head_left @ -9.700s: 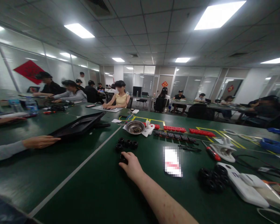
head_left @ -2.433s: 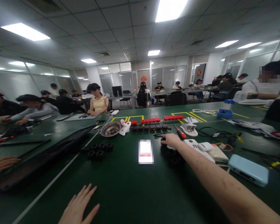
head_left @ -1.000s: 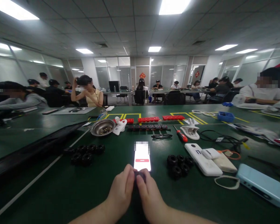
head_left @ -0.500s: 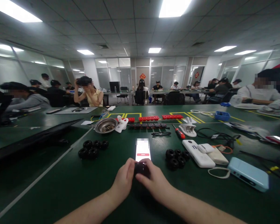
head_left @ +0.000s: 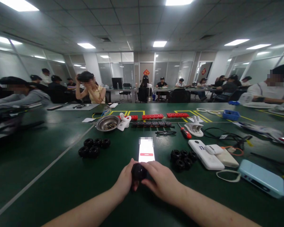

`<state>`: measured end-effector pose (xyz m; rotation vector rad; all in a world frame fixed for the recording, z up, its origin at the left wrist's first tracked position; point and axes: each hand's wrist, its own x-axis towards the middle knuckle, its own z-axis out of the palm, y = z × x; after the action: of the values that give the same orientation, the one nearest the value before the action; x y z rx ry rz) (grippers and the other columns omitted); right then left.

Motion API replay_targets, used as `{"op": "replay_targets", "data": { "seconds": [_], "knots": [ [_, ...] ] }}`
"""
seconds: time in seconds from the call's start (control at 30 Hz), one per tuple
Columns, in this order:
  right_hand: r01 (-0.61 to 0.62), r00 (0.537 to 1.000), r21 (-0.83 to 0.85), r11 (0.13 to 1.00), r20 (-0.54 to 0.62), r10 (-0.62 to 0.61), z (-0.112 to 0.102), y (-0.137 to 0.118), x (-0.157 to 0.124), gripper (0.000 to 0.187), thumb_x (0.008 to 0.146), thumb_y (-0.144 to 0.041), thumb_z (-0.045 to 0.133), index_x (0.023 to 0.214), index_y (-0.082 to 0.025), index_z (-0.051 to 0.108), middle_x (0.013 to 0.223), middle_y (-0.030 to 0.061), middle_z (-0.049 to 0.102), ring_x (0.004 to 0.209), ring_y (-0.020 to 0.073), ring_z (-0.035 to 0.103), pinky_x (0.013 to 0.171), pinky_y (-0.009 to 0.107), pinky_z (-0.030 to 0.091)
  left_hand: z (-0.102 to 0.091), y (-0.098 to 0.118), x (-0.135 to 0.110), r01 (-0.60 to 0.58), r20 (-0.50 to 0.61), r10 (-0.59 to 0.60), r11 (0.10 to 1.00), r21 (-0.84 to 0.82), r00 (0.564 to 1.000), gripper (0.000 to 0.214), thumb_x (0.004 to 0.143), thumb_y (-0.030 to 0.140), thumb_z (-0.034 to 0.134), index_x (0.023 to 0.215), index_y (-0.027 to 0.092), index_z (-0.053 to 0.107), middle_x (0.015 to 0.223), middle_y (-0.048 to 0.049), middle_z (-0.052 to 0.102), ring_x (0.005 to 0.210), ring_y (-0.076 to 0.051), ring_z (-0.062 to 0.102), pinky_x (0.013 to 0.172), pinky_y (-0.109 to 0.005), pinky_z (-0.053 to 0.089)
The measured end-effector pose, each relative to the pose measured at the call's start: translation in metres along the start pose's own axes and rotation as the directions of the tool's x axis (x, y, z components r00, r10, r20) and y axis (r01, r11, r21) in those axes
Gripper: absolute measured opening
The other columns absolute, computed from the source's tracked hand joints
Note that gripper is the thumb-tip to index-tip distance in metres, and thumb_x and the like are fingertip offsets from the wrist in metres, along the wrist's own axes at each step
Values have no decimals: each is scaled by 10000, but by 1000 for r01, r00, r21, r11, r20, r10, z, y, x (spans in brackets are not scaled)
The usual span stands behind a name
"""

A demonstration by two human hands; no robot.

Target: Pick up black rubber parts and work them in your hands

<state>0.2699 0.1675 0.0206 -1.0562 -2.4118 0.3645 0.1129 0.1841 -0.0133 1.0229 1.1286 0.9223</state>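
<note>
Between my two hands, just in front of a lit phone (head_left: 146, 150), is a glossy black wheel (head_left: 140, 171). My left hand (head_left: 126, 179) closes on its left side, with fingertips showing underneath. From the right, my right hand (head_left: 161, 179) grips the same wheel, thumb low and fingers over the top. Part of the wheel is hidden by the fingers. Several similar black wheels (head_left: 94, 152) lie in a group to the left. Another cluster of black wheels (head_left: 180, 164) sits right of my hands.
Beyond the phone lie black glasses (head_left: 165, 133), a black track-like strip (head_left: 153, 124), red plastic parts (head_left: 152, 116) and a red screwdriver (head_left: 186, 132). A metal bowl (head_left: 99, 126) holds small pieces. White power bank (head_left: 204, 156) and light-blue box (head_left: 261, 178) lie right. People sit around.
Both hands have shifted slightly, and the black wheel is turned so more of its glossy side shows. The whole view has tilted and moved a little.
</note>
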Motion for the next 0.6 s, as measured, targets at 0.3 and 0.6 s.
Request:
{"op": "replay_targets", "data": {
  "seconds": [0.3,0.6],
  "knots": [
    [-330,944,120,936,29,329,1,3,1,269,808,-387,481,957,-171,541,698,32,601,605,177,552,532,274,411,0,0,-3,-43,106,37,997,56,994,653,654,714,274,856,135,500,374,54,488,305,-101,465,338,-190,307],
    [20,981,44,999,-196,-11,7,8,-3,587,719,-251,578,1238,-173,317,1188,120,456,1054,246,441,876,399,358,-2,7,-6,-49,149,36,995,85,988,437,749,551,372,786,135,500,422,54,501,315,-78,477,338,-170,311]
  ]
}}
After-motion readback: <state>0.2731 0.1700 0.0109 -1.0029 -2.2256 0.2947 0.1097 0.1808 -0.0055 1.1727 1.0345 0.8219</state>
